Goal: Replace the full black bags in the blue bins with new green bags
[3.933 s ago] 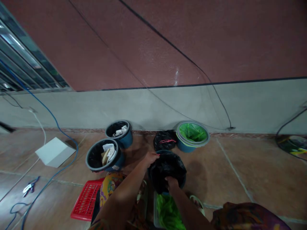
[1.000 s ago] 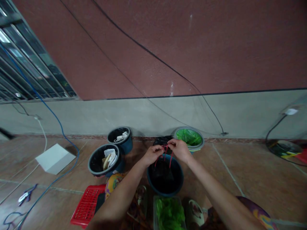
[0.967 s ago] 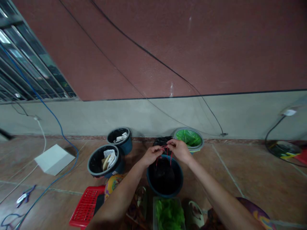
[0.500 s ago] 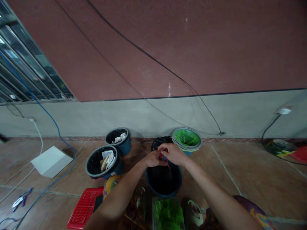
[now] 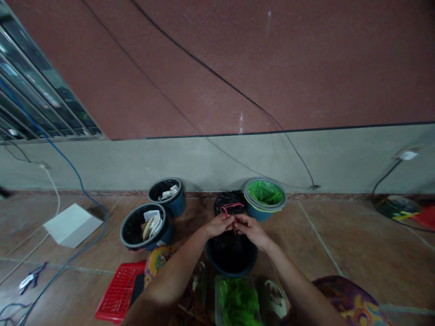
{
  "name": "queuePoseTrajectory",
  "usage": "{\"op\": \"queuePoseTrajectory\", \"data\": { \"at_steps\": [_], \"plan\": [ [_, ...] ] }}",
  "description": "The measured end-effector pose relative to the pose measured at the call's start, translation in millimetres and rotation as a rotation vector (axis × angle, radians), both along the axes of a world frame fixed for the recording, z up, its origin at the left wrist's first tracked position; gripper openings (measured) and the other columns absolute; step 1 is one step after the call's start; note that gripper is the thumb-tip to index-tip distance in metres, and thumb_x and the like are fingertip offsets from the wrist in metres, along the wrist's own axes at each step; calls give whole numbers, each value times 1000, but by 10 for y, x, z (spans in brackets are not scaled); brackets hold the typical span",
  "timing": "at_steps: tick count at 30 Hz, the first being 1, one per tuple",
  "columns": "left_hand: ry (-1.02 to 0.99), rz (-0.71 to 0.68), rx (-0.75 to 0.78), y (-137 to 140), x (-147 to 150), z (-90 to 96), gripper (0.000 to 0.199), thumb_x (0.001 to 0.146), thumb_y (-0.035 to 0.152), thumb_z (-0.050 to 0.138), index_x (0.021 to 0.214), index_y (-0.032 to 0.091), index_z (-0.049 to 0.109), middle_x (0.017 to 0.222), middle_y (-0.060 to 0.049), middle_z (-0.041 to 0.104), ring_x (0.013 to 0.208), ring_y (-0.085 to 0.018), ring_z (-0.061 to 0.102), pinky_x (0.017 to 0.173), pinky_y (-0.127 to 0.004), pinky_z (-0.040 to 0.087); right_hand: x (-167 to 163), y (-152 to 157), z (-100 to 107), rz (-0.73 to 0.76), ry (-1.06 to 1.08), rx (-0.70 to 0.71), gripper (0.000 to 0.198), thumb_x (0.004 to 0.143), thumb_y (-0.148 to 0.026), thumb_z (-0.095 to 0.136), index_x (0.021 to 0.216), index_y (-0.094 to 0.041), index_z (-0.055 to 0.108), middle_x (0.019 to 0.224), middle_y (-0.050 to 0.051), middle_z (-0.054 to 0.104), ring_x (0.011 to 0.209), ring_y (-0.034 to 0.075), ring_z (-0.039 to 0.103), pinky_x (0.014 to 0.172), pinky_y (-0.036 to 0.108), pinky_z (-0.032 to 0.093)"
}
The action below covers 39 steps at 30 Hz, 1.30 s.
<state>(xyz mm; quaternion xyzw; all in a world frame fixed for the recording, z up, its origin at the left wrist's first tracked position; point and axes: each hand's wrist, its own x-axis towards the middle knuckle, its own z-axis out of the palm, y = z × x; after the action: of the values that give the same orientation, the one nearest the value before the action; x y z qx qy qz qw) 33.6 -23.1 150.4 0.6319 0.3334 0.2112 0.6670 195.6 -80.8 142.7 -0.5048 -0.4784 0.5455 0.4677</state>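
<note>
Both my hands meet over a dark bucket (image 5: 231, 267) that stands in front of me. Between them is a thin red string (image 5: 231, 206), looped above the fingers with a short end hanging below. My left hand (image 5: 219, 225) pinches the string from the left. From the right, the fingers of my right hand (image 5: 250, 229) are closed on it too. Just behind the hands lies a black plastic bag (image 5: 226, 199). Nearest my feet, a clear box (image 5: 217, 302) holds green bags or sheets. How the string runs inside my fingers is hidden.
Two bins with paper waste, a front bin (image 5: 124, 235) and a back bin (image 5: 180, 206), stand left. A green-lined bin (image 5: 263, 209) is by the wall. A red basket (image 5: 117, 290), white box (image 5: 73, 225), pliers (image 5: 32, 278) and blue cable (image 5: 79, 179) lie left.
My hands have come slightly lower and flatter, now fingertip to fingertip. The red string, earlier mostly covered by the hands, shows as a loop above them. The camera has shifted slightly.
</note>
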Motion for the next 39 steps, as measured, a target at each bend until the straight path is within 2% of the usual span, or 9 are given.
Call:
{"op": "queuePoseTrajectory", "data": {
  "at_steps": [7,12,15,18,21,24,30,35,39],
  "plan": [
    [32,160,-35,-13,21,-69,59,73,73,54,66,14,56,54,4,47,52,-7,39,52,-22,28,-115,-8,-148,-278,39,-34,44,59,-59,75,69,-16,68,59,1,62,52,12,49,52,26,39],
    [21,217,-33,15,-16,-77,39,70,49,67,75,10,67,57,1,54,50,-6,39,51,-22,27,-88,-79,-194,-163,-64,87,31,69,-49,70,73,-18,71,71,2,66,68,16,58,70,31,46],
    [185,59,149,42,-62,-15,21,72,32,65,73,11,68,53,4,51,50,-7,40,51,-22,30,-73,-134,-210,-120,-172,166,24,69,-44,72,72,-20,72,94,6,69,96,22,62,89,35,45],
    [389,-125,492,39,-72,89,10,74,18,60,78,16,68,62,3,59,61,-11,52,62,-22,40,-73,-107,-229,-178,-105,150,27,72,-45,68,86,-22,71,113,8,66,112,24,58,94,36,45],
    [551,-197,865,0,-37,159,22,77,9,54,93,18,66,78,-3,67,79,-17,61,87,-31,45,-96,-26,-250,-177,-12,62,33,79,-48,56,99,-23,67,105,6,69,100,21,63,90,36,49],
    [635,-229,1086,-58,-4,120,26,80,7,52,103,15,63,87,-8,70,87,-20,64,106,-39,36,-123,24,-252,-120,-7,-33,34,83,-46,47,101,-23,65,94,6,71,84,19,66,76,33,53],
    [657,-165,1234,-158,-13,-98,17,92,18,47,95,16,63,102,-8,69,98,-19,63,101,-33,40,-136,-22,-234,40,-8,-112,51,67,-18,46,116,-21,59,68,-1,66,54,14,58,51,25,45],
    [696,-103,1254,-189,-51,-128,23,96,25,43,96,19,65,92,-6,70,88,-18,64,100,-38,36,-103,-9,-294,53,-80,23,39,66,-15,44,97,-19,67,78,1,70,66,15,61,62,27,49],
    [767,-52,1203,-208,-82,-151,28,98,32,42,101,17,66,86,-8,70,84,-19,64,95,-38,37,-39,17,-318,19,-414,113,33,79,-18,44,96,-21,72,87,3,73,77,18,65,77,32,50]
  ]
}}
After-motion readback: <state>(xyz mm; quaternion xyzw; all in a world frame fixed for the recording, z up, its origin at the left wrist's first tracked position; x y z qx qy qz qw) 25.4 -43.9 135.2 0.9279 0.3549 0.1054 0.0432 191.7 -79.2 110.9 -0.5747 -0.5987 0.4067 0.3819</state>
